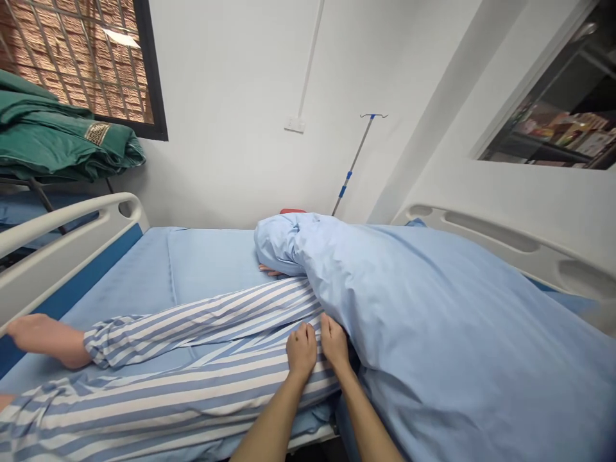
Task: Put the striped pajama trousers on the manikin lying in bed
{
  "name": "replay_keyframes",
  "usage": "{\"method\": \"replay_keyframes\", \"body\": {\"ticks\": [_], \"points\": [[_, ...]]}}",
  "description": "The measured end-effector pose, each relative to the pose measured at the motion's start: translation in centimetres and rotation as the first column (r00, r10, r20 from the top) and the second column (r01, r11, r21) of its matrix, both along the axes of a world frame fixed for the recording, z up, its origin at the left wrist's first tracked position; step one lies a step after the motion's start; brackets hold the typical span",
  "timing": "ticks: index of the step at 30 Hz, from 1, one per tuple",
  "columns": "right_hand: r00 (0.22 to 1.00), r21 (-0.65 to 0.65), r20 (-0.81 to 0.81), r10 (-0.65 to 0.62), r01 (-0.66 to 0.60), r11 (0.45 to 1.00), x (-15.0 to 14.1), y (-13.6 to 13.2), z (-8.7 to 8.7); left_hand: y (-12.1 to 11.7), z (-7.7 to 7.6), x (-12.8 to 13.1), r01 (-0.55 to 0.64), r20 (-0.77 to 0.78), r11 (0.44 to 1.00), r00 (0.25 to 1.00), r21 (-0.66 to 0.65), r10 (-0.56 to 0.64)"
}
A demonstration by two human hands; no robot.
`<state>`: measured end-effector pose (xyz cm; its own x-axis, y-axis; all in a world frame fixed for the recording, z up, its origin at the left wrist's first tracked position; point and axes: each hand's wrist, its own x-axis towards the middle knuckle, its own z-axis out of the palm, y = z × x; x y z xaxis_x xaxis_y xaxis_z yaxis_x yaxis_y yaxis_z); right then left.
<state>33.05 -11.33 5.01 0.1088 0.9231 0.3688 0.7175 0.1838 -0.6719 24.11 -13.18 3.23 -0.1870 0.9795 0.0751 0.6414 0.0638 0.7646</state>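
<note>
Blue-and-white striped trousers clothe the legs of a figure lying on the bed; whether it is a person or a manikin I cannot tell. My left hand is closed in a fist on the trouser fabric near the upper thigh. Close beside it, my right hand is also closed on the trousers, right at the edge of a light blue quilt. That quilt is heaped over the figure's upper body and hides it. A bare foot shows at the left, and some fingers peek out below the quilt.
The bed has a light blue sheet, a footboard at the left and a headboard at the right. Behind it stands an IV pole by the wall. Folded green fabric lies beneath the barred window.
</note>
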Motion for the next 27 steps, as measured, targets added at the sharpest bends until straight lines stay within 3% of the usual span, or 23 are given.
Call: {"method": "replay_keyframes", "body": {"ticks": [5,10,13,16,20,23,25,27], "points": [[0.983,-0.103,-0.010,-0.181,0.180,0.978,0.7,0.2,-2.7,0.0,0.0,0.3,-0.004,0.010,1.000,1.000,-0.001,0.004],[0.985,-0.131,0.012,-0.173,0.173,0.976,0.7,0.2,-2.4,-0.3,0.1,-0.7,0.035,0.231,0.999,0.972,0.024,-0.039],[0.989,-0.112,-0.021,-0.149,0.145,0.983,0.8,0.0,-2.2,-0.7,-0.2,-4.1,0.120,0.384,0.993,0.917,0.004,-0.112],[0.989,-0.142,-0.013,-0.148,0.144,0.979,0.9,0.0,-2.3,-1.8,-0.5,-11.3,0.084,0.405,0.996,0.912,-0.013,-0.071],[0.985,-0.235,0.063,-0.161,0.172,0.957,0.9,0.0,-2.4,-5.0,-0.3,-25.3,-0.076,0.353,0.997,0.933,0.000,0.071],[0.981,-0.267,0.111,-0.160,0.184,0.946,1.0,0.1,-2.5,-8.2,-0.5,-35.4,-0.256,0.251,0.966,0.938,0.028,0.241],[0.978,-0.287,0.142,-0.152,0.188,0.939,1.1,0.3,-2.7,-10.3,-1.2,-40.0,-0.386,0.169,0.921,0.912,0.045,0.374],[0.972,-0.300,0.179,-0.150,0.199,0.933,1.2,0.4,-2.7,-11.9,-2.1,-42.2,-0.463,0.073,0.886,0.885,0.019,0.461]]}}
